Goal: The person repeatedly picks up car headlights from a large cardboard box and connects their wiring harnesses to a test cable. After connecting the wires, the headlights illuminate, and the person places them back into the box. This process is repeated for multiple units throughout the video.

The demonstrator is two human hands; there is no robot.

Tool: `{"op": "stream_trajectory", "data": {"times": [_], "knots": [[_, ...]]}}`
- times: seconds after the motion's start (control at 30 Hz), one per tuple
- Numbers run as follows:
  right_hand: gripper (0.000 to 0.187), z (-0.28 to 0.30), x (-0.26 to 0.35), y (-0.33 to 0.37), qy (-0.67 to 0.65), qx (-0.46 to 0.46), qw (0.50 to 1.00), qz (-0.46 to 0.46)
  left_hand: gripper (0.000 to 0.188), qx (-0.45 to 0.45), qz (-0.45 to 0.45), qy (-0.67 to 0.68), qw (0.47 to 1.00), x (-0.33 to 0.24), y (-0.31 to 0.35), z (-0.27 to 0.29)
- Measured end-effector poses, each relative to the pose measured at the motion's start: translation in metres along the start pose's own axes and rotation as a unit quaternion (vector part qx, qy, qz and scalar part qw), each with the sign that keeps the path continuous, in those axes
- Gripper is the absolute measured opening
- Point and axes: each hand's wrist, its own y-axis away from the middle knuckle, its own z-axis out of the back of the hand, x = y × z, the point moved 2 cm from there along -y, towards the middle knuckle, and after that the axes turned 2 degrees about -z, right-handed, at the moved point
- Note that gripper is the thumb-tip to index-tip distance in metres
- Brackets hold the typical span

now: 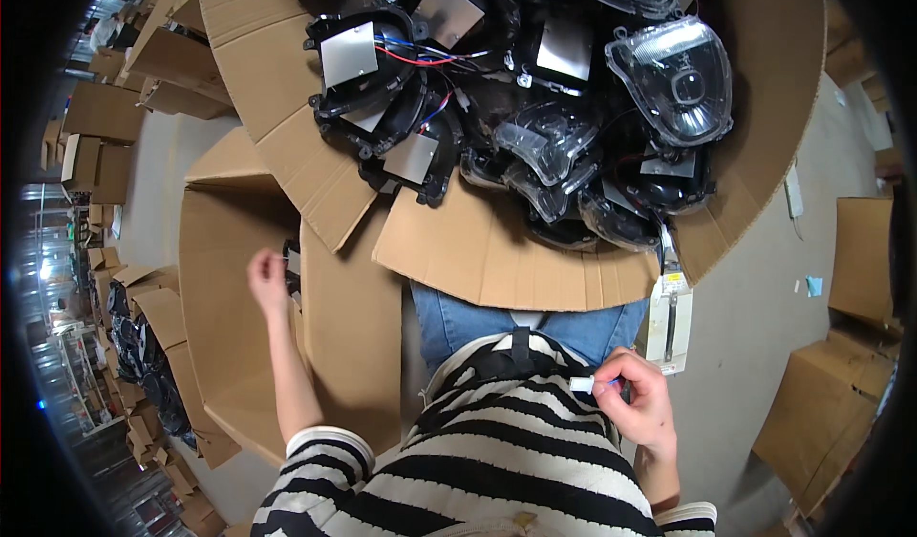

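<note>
My left hand [267, 284] is over the tall cardboard box [353, 346] on the left. Its fingers are loosely bent and slightly apart, with nothing plainly held. Right beside it, a dark part with a grey plate [293, 262] shows within that box, mostly hidden by the cardboard. In front of my striped shirt, my right hand [638, 398] pinches a small white plastic connector [581, 384]. A bit of blue shows by the fingers of that hand. Ahead, a large open carton [516, 274] holds several headlights [676, 78] with clear lenses, black housings, metal plates and coloured wires.
A white device [669, 327] with a black handle stands right of my knees. Brown cartons [826, 413] stand on the grey floor at the right. More boxes [100, 136] and black-wrapped goods [143, 355] line the left side.
</note>
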Motion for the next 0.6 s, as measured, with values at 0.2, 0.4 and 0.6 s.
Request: {"op": "stream_trajectory", "data": {"times": [0.2, 0.4, 0.6], "knots": [[0.004, -0.011, 0.0, -0.012, 0.031, 0.02, 0.999, 0.005, 0.022, 0.127, -0.447, -0.059, 0.884, -0.296, -0.033, -0.088], [0.006, -0.013, -0.004, -0.002, 0.011, 0.012, 1.0, 0.003, 0.016, 0.254, -0.571, -0.402, 0.669, -0.307, -0.113, -0.194], [0.004, -0.014, -0.013, 0.001, 0.005, 0.023, 1.0, -0.009, 0.009, 0.333, -0.543, -0.276, 0.72, -0.335, -0.109, -0.188]]}}
